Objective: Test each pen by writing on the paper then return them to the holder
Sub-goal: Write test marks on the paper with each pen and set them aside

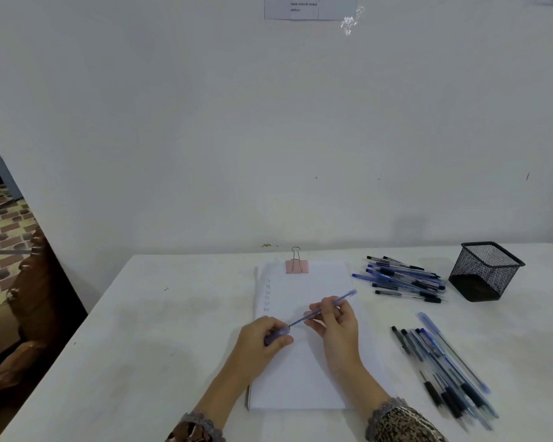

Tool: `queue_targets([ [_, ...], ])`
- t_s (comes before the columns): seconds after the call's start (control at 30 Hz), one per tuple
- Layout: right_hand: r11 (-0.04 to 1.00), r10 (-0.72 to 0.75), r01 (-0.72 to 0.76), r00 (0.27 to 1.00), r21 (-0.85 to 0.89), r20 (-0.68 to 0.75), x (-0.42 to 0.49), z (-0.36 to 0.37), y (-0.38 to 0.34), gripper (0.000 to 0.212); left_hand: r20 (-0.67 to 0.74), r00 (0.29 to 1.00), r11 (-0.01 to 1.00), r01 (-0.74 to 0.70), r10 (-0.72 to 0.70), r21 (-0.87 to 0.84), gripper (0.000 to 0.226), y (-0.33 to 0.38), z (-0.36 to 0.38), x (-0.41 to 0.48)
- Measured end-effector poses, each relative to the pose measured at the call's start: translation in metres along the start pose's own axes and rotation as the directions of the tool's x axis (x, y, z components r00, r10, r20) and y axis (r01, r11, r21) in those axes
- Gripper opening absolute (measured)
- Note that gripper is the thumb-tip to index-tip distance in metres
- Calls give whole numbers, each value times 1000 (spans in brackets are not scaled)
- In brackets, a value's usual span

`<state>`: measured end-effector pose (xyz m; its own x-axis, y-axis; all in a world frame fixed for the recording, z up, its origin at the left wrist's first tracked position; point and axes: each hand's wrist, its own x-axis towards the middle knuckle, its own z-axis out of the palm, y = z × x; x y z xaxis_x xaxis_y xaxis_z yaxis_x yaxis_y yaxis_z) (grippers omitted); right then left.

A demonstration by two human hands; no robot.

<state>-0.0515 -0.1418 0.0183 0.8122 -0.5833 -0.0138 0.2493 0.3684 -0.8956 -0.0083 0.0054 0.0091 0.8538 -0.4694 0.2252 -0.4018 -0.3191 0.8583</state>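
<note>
Between left grip, right grip: pen.

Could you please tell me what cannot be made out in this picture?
Head view:
- Marks on the paper: too small to read.
- Wall notice: cut off by top edge.
- Nearer pens: blurred, uncountable.
- Pen cap: partly hidden by the left hand.

Left sleeve and right sleeve: mottled brown, tan and black print. Each ends in a grey, lace-like band with a scalloped edge: left cuff, right cuff. Left hand and right hand are bare.
</note>
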Motion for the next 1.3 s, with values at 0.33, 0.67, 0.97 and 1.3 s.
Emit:
queue_targets([
  [0.33,945,40,69,945,-319,323,-4,-5,2,15,16,998,994,-55,54,94,10,-4,1,3],
  [0.67,676,291,134,854,-724,430,17,-26,-52,16,59,998,998,-2,-2,68,12,-2,-3,3],
  [0.97,-11,304,465,845,-885,440,-6,-2,-54,24,25,991,986,-134,132,98,38,-12,-1,0],
  [1.3,-33,-136,-254,959,-967,-247,32,-132,-100,25,-116,992,812,29,48,582,59,-23,4,-5],
])
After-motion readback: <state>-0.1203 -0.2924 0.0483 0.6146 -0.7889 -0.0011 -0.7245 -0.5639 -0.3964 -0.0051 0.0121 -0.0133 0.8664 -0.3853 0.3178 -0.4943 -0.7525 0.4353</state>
